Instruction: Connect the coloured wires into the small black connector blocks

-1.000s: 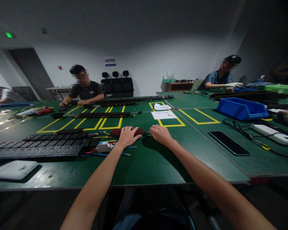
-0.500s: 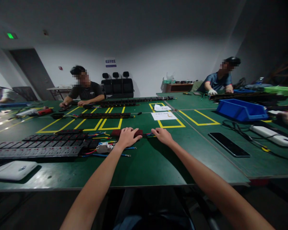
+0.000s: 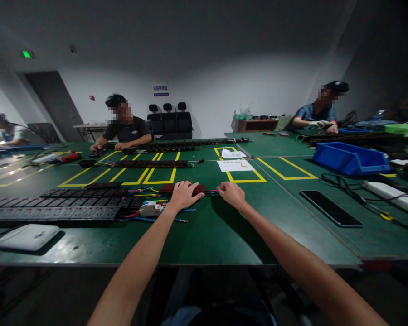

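My left hand (image 3: 183, 195) is closed over a dark red block (image 3: 167, 188), with its fingers across the top and the thumb stretched along the near side. Thin coloured wires (image 3: 211, 193) come out of the block's right end. Around these wires the fingers of my right hand (image 3: 232, 194) are pinched together; the fingertips are partly hidden. Left of my hands lie black socket strips (image 3: 85, 210) with red marks. Near their right end sits a white circuit breaker (image 3: 151, 208), and blue leads (image 3: 172, 220) with metal lugs reach below my left hand.
A phone (image 3: 330, 208), a white device (image 3: 396, 195) with black cables and a blue bin (image 3: 352, 158) stand to the right. At the front left lies a white box (image 3: 29, 237). Paper sheets (image 3: 235, 165) lie ahead. Several co-workers sit around the green table (image 3: 204, 244).
My right hand's fingers have drawn together more tightly on the wires. My left hand stays on the block. The whole view has swung slightly left.
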`<action>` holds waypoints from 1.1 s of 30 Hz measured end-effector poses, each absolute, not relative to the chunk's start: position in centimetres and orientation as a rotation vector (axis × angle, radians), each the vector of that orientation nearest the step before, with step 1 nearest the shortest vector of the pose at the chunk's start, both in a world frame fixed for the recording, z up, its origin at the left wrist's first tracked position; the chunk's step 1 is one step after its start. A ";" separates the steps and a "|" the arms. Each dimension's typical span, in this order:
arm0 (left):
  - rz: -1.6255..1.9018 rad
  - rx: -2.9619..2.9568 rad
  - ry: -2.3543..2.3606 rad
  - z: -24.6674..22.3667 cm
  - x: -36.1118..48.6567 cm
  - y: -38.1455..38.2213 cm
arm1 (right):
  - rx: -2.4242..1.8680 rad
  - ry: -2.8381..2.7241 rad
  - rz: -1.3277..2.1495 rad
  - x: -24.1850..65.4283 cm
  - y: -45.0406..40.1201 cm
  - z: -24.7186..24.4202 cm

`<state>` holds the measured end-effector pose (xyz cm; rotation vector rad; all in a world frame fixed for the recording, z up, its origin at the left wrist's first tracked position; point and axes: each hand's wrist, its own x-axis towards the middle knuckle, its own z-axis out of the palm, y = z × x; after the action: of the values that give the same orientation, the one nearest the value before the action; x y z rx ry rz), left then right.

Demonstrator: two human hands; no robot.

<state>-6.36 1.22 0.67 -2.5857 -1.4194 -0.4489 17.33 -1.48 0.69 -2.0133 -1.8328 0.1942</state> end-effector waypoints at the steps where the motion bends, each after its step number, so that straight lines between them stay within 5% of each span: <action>1: -0.450 -2.588 -1.420 0.7 -6.4 1.2 | -2.010 -1.826 0.190 17.3 -1.6 0.6; 25: -0.440 -2.588 -1.430 0.5 -6.3 1.4 | -2.055 -1.928 0.068 16.6 -1.7 0.5; 33: -0.433 -2.602 -1.428 0.6 -6.4 1.6 | -1.956 -1.765 0.312 20.1 -0.8 0.8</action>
<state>-6.41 1.59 0.60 -2.6015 -1.4279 -0.4332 20.13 -0.79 0.84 -1.9557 -1.7655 0.3123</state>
